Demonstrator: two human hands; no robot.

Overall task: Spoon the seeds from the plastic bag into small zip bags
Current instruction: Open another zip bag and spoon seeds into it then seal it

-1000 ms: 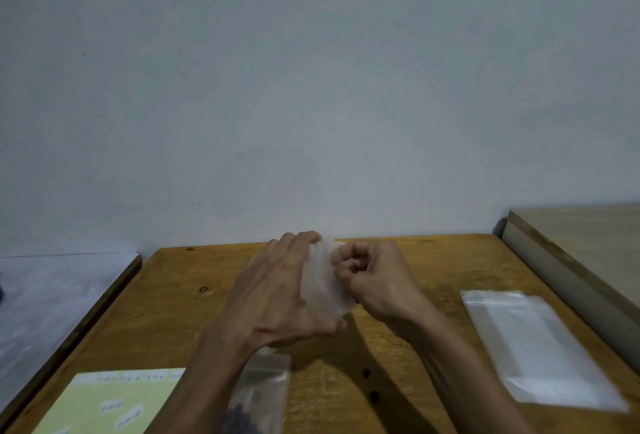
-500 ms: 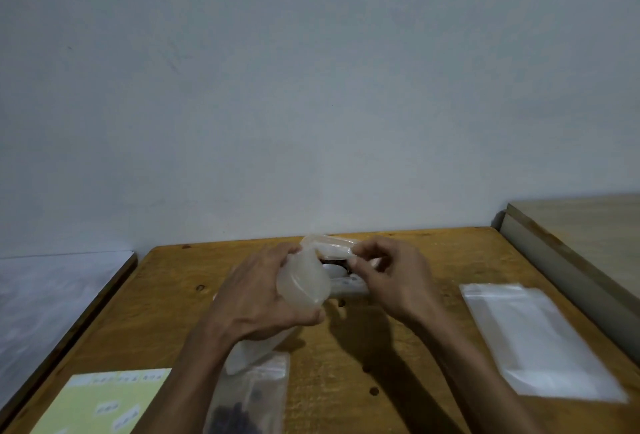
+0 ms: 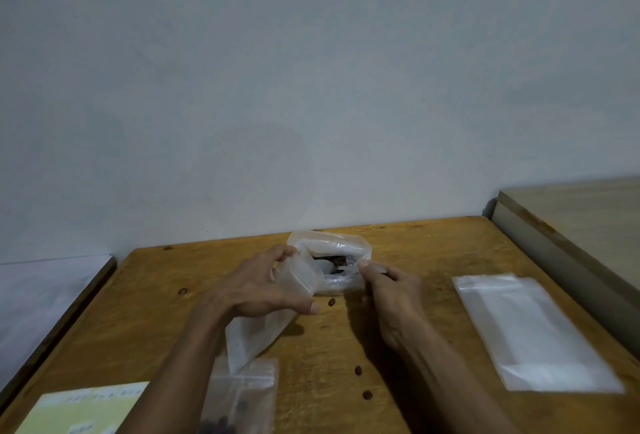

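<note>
An open plastic bag (image 3: 332, 243) with dark seeds inside stands at the far middle of the wooden table (image 3: 408, 246). My left hand (image 3: 256, 290) grips a small empty zip bag (image 3: 256, 333), mouth held open and tilted toward the seed bag. My right hand (image 3: 393, 291) pinches the handle of what looks like a pale plastic spoon (image 3: 372, 265); its bowl reaches into the seed bag's mouth. A filled zip bag (image 3: 242, 399) with dark seeds lies flat near the front edge, partly under my left forearm.
A stack of empty zip bags (image 3: 530, 329) lies at the right. A yellow-green label sheet (image 3: 79, 409) sits at the front left. Loose seeds (image 3: 357, 370) dot the table. A raised wooden surface (image 3: 588, 226) borders the right, a white surface (image 3: 41, 298) the left.
My hands have drawn apart. The small zip bag stayed in my left hand and now hangs open and tilted; my right hand has shifted to the seed bag's mouth.
</note>
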